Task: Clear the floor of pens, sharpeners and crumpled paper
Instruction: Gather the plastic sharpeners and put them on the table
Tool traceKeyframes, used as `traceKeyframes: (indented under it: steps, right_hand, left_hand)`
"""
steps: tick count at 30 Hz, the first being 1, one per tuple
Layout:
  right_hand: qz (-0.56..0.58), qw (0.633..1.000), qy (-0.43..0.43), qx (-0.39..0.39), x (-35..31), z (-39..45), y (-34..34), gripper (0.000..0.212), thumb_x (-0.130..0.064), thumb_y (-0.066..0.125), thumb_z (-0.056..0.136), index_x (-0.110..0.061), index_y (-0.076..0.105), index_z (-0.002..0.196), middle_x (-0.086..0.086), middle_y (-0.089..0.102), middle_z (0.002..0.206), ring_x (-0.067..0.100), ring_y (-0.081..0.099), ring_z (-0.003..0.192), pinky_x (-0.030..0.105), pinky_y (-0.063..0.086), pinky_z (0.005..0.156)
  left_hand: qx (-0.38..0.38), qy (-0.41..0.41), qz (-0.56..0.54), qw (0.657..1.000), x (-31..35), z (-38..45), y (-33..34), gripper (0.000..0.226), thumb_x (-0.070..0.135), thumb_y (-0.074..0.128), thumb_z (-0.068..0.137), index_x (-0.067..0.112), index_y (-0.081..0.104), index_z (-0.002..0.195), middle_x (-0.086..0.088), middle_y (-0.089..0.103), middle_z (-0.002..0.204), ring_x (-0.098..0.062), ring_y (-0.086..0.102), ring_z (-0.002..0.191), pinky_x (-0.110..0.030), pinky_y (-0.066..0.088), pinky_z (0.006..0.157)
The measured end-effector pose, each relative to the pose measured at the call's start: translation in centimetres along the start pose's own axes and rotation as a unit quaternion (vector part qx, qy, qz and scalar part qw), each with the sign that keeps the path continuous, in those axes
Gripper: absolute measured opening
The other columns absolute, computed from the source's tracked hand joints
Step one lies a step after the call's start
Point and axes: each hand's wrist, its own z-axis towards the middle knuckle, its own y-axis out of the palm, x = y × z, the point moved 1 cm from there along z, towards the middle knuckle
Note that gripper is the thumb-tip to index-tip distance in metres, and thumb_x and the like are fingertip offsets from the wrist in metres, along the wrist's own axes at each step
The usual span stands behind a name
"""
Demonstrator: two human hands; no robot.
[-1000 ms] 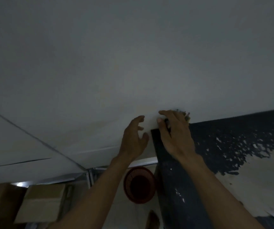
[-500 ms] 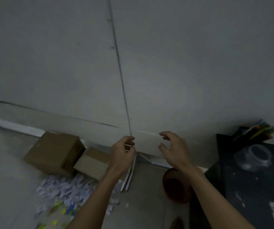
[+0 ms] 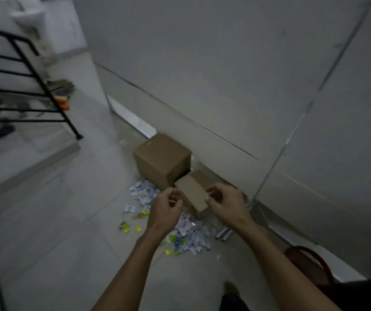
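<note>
With the left hand (image 3: 165, 209) and right hand (image 3: 223, 204) loosely curled and seemingly empty above the floor (image 3: 56, 221), the crumpled paper (image 3: 189, 232) heaped near the cardboard boxes (image 3: 162, 162) could scatter if grabbed carelessly, hiding small pieces.

Dim, flat grey indoor light, no clear source, no glare, shadows faint. Soft overall; black railing (image 3: 34, 86) and clutter behind it smeared by motion blur. Wide-angle bending makes wall lines right of the railing lean. Colours muted, noisy.
</note>
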Motion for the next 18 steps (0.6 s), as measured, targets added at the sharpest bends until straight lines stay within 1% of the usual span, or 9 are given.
traceKeyframes:
  steps: [2,3,6,8,10,11,13,15,18]
  right_hand:
    - [0.001,0.999,-0.023,-0.031,-2.5,0.8,2.7,0.023,-0.026,0.068,0.083,-0.016,0.071,0.103,0.0,0.072,0.086,0.009,0.066,0.075,0.028,0.056,0.073]
    - [0.0,0.998,-0.034,-0.048,-3.7,1.1,4.0,0.025,-0.027,0.068,0.083,-0.016,0.071,0.105,0.001,0.072,0.089,0.011,0.066,0.078,0.03,0.056,0.075]
    - [0.004,0.994,-0.064,-0.094,-6.8,2.2,7.4,0.026,-0.028,0.068,0.086,-0.014,0.07,0.108,0.003,0.071,0.093,0.012,0.065,0.082,0.031,0.055,0.076]
    - [0.009,0.99,-0.072,-0.117,-8.7,2.9,9.5,0.025,-0.027,0.068,0.087,-0.015,0.069,0.108,0.0,0.069,0.091,0.01,0.063,0.081,0.027,0.052,0.075]
    - [0.014,0.986,-0.076,-0.145,-10.3,4.1,11.9,0.025,-0.027,0.067,0.088,-0.016,0.069,0.11,-0.003,0.067,0.088,0.008,0.062,0.08,0.029,0.052,0.076]
    - [0.019,0.984,-0.077,-0.16,-11.0,4.8,13.4,0.026,-0.027,0.067,0.088,-0.016,0.068,0.112,-0.002,0.068,0.089,0.009,0.063,0.081,0.033,0.054,0.076]
    - [0.029,0.98,-0.081,-0.179,-12.4,6.0,15.6,0.027,-0.027,0.067,0.088,-0.015,0.068,0.113,0.001,0.07,0.093,0.012,0.065,0.082,0.039,0.056,0.078]
    - [0.033,0.978,-0.082,-0.189,-13.7,7.6,18.5,0.026,-0.025,0.068,0.088,-0.014,0.068,0.112,0.003,0.072,0.091,0.012,0.066,0.08,0.038,0.056,0.077]
    - [0.035,0.976,-0.074,-0.202,-15.5,9.9,22.1,0.028,-0.024,0.067,0.089,-0.011,0.068,0.113,0.006,0.071,0.093,0.015,0.066,0.08,0.038,0.055,0.077]
  left_hand:
    - [0.028,-0.021,-0.016,0.999,-1.7,-0.4,-3.0,0.02,0.012,0.059,0.091,0.019,0.063,0.109,-0.001,0.066,0.09,-0.012,0.065,0.08,-0.024,0.054,0.069]
    - [0.043,-0.031,-0.022,0.998,-2.4,-0.6,-4.4,0.02,0.013,0.059,0.091,0.019,0.063,0.11,-0.002,0.067,0.089,-0.01,0.065,0.078,-0.023,0.053,0.067]
    - [0.09,-0.051,-0.031,0.994,-4.6,-0.9,-8.1,0.019,0.013,0.059,0.092,0.022,0.062,0.109,0.0,0.066,0.088,-0.002,0.064,0.073,-0.01,0.048,0.058]
    - [0.118,-0.07,-0.039,0.99,-6.1,-0.9,-10.5,0.022,0.012,0.06,0.09,0.024,0.063,0.109,0.002,0.066,0.088,-0.004,0.065,0.072,-0.014,0.048,0.058]
    - [0.141,-0.091,-0.042,0.985,-7.8,-0.7,-12.8,0.024,0.012,0.061,0.088,0.025,0.063,0.109,0.003,0.066,0.088,-0.008,0.066,0.07,-0.021,0.048,0.058]
    - [0.15,-0.099,-0.04,0.983,-8.7,-0.4,-14.0,0.025,0.011,0.062,0.088,0.024,0.063,0.109,0.003,0.066,0.089,-0.006,0.065,0.067,-0.021,0.048,0.056]
    - [0.167,-0.111,-0.038,0.979,-9.9,0.3,-15.9,0.027,0.009,0.062,0.087,0.022,0.063,0.11,0.002,0.066,0.091,-0.002,0.062,0.062,-0.016,0.046,0.052]
    - [0.179,-0.124,-0.034,0.975,-11.6,1.6,-18.1,0.03,0.008,0.063,0.086,0.021,0.062,0.113,0.003,0.066,0.095,-0.004,0.062,0.065,-0.011,0.045,0.051]
    - [0.172,-0.139,-0.025,0.975,-13.6,4.0,-21.1,0.033,0.008,0.063,0.087,0.021,0.061,0.117,0.002,0.064,0.1,-0.006,0.061,0.069,-0.01,0.044,0.05]
